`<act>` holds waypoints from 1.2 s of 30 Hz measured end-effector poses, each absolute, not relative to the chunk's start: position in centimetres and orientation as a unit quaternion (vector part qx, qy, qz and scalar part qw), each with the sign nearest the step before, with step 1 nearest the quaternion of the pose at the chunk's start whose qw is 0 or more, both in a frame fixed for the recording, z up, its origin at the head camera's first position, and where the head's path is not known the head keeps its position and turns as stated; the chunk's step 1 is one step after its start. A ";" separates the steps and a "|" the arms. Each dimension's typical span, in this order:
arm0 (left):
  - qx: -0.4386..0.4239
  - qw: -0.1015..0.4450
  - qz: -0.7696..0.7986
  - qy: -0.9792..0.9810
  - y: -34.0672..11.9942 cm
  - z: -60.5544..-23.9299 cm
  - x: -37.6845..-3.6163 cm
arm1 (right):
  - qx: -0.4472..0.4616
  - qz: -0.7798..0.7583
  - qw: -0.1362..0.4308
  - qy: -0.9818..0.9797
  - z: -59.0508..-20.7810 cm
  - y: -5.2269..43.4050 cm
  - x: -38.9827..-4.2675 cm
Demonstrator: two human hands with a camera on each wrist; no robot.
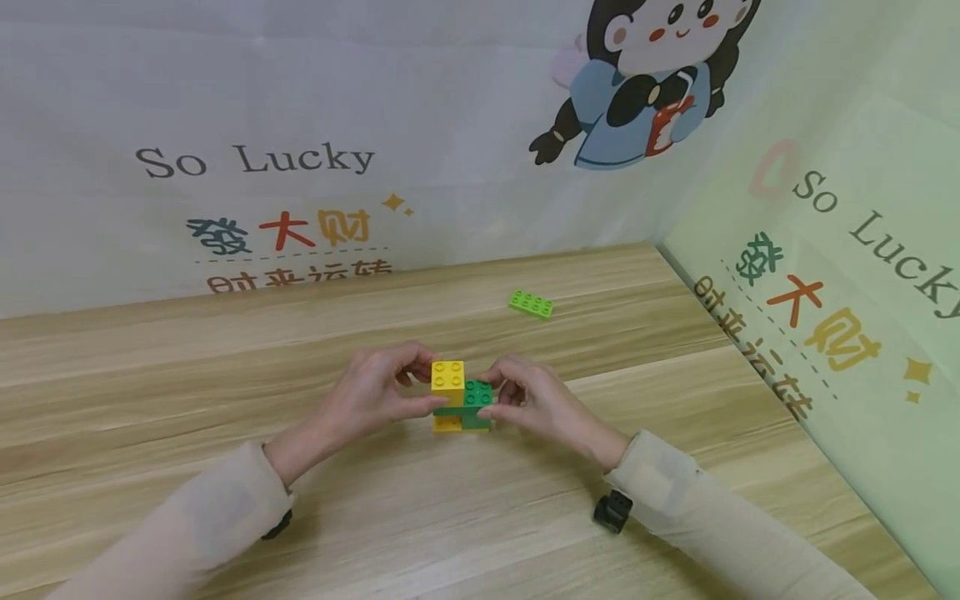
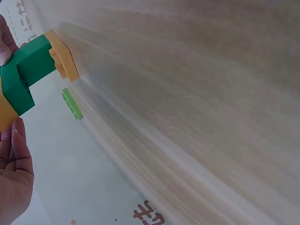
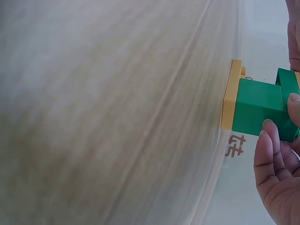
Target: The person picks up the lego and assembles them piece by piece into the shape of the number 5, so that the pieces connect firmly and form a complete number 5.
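Note:
Between the two hands stands a small stack of toy building bricks. At its bottom is a flat yellow brick, with a green block on one end. A thinner green brick lies across that block and overhangs the yellow base. On the overhanging side sits a square yellow brick, which my left hand pinches between thumb and fingers. My right hand grips the green bricks from the right, thumb in front and fingers behind. In the left wrist view, the yellow brick is partly cut off by the frame edge.
A light green flat brick lies farther back on the wooden table. Printed white sheets rise behind the table and along its right side. A small black camera sits at the right wrist.

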State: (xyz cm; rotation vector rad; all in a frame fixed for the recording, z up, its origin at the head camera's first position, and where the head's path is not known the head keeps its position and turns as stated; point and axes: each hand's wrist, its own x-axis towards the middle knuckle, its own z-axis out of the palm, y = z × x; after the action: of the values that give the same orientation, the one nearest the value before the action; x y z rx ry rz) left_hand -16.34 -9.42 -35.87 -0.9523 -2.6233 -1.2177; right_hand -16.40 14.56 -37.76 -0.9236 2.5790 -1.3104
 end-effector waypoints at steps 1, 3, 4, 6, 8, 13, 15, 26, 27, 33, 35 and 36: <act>-0.313 0.047 -0.396 -0.862 -9.4 -35.7 -16.3 | -0.304 -0.431 0.052 0.848 -37.7 14.6 -16.4; -0.314 0.044 -0.392 -0.863 -9.3 -35.5 -16.4 | -0.305 -0.430 0.052 0.848 -37.7 14.6 -16.4; -0.313 0.042 -0.392 -0.864 -9.3 -35.5 -16.4 | -0.305 -0.430 0.052 0.848 -37.7 14.6 -16.4; -0.312 0.038 -0.388 -0.866 -9.3 -35.3 -16.4 | -0.307 -0.431 0.052 0.847 -37.6 14.7 -16.4; -0.309 0.036 -0.383 -0.870 -9.2 -35.1 -16.4 | -0.309 -0.432 0.052 0.846 -37.6 14.7 -16.4; -0.306 0.030 -0.373 -0.875 -9.1 -34.8 -16.4 | -0.311 -0.431 0.051 0.846 -37.5 14.7 -16.4; -0.306 0.028 -0.370 -0.877 -9.0 -34.8 -16.5 | -0.310 -0.430 0.050 0.846 -37.5 14.7 -16.4; -0.298 0.011 -0.370 -0.880 -8.8 -34.7 -16.5 | -0.310 -0.428 0.049 0.847 -37.5 14.8 -16.4; -0.294 0.007 -0.375 -0.879 -8.8 -34.8 -16.5 | -0.310 -0.428 0.050 0.847 -37.5 14.8 -16.4; -0.285 0.007 -0.398 -0.872 -9.1 -35.4 -16.4 | -0.308 -0.431 0.057 0.846 -37.8 14.8 -16.4; -0.286 0.010 -0.403 -0.869 -9.1 -35.6 -16.4 | -0.307 -0.432 0.058 0.846 -37.8 14.8 -16.4; -0.287 0.012 -0.405 -0.868 -9.1 -35.6 -16.4 | -0.306 -0.432 0.059 0.847 -37.8 14.8 -16.4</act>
State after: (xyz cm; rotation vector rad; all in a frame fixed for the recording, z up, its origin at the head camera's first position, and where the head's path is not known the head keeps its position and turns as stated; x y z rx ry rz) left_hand -16.42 -9.12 -35.64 -0.8957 -2.7060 -1.2627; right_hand -16.39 14.81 -37.78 -0.9273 2.5642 -1.3071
